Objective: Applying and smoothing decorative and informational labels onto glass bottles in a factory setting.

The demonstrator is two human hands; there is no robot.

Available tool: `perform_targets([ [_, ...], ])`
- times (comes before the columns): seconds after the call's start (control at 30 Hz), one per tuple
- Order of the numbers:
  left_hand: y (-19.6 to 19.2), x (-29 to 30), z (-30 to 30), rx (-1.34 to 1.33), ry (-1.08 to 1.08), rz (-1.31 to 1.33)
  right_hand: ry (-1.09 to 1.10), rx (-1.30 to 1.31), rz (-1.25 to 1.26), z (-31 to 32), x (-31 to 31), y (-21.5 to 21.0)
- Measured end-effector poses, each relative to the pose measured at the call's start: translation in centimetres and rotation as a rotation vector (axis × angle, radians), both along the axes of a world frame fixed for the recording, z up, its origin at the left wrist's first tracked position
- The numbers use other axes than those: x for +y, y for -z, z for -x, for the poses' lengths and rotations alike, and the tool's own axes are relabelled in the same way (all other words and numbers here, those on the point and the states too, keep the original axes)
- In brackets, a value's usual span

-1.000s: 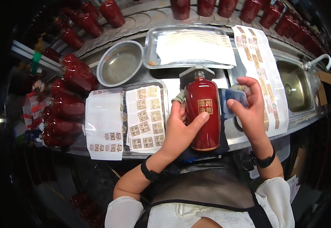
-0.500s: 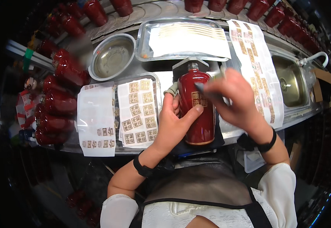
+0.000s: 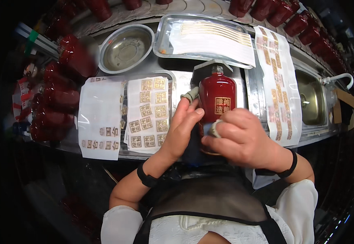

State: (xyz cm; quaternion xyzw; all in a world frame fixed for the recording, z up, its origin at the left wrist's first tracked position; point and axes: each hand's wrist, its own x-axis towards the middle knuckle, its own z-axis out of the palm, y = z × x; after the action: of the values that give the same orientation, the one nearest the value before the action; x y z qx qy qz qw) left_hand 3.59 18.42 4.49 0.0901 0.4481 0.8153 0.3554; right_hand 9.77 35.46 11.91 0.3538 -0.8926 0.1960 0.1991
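Note:
A glossy red bottle (image 3: 217, 87) with a bare glass neck lies tilted, neck away from me, against a dark grey rest (image 3: 199, 73). A gold square label (image 3: 223, 105) sits on its front. My left hand (image 3: 181, 130) grips the bottle's left side, thumb on the edge, other fingers partly hidden. A pale finger cover (image 3: 191, 94) is on one of its fingers. My right hand (image 3: 242, 140) is closed around a small grey-blue flat piece (image 3: 214, 131), pressed to the bottle's lower front. The hand hides most of that piece.
Left lie sheets of gold labels (image 3: 146, 110) and a mostly blank sheet (image 3: 99, 118). A metal bowl (image 3: 103, 57) and tray of gold strips (image 3: 162, 51) stand behind. Right are a long label sheet (image 3: 282, 77) and sink (image 3: 327, 105). More red bottles (image 3: 61, 95) crowd the left.
My right hand has moved down from the bottle's upper front to its lower front. My left thumb has come off the label to the bottle's left edge. The view has shifted slightly.

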Motion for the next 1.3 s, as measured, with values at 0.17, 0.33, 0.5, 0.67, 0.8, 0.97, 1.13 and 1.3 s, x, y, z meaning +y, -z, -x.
perform_targets([
  [0.17, -0.9, -0.3, 0.1, -0.010, -0.016, -0.005, 0.261, -0.057, 0.274, 5.4, 0.8, -0.4],
  [0.33, -0.1, 0.1, -0.5, -0.004, -0.035, 0.042, -0.016, 0.006, 0.103, -0.4, 0.9, 0.2],
  [0.5, -0.6, 1.3, -0.4, 0.098, -0.071, 0.051, 0.468, -0.137, 0.498, 0.9, 2.6, 1.0],
  [0.67, 0.4, 1.4, -0.6, 0.138, -0.104, 0.111, 0.158, -0.151, 0.357, -3.1, 2.6, 2.2],
  [0.8, -0.3, 1.6, -0.8, 0.128, -0.094, 0.079, 0.487, -0.109, 0.811, 0.8, 3.7, 3.5],
  [0.97, 0.7, 1.2, -0.8, 0.173, -0.119, 0.145, 0.137, -0.096, 0.430, -2.9, 2.4, 3.0],
  [1.13, 0.0, 0.8, -1.0, 0.375, -0.153, 0.275, 0.700, -0.230, 0.974, 0.9, 3.7, 3.0],
  [1.3, -1.3, -2.3, -0.2, 1.213, -0.006, 0.652, 0.581, -0.287, 0.849, -2.7, 2.9, 4.1],
])
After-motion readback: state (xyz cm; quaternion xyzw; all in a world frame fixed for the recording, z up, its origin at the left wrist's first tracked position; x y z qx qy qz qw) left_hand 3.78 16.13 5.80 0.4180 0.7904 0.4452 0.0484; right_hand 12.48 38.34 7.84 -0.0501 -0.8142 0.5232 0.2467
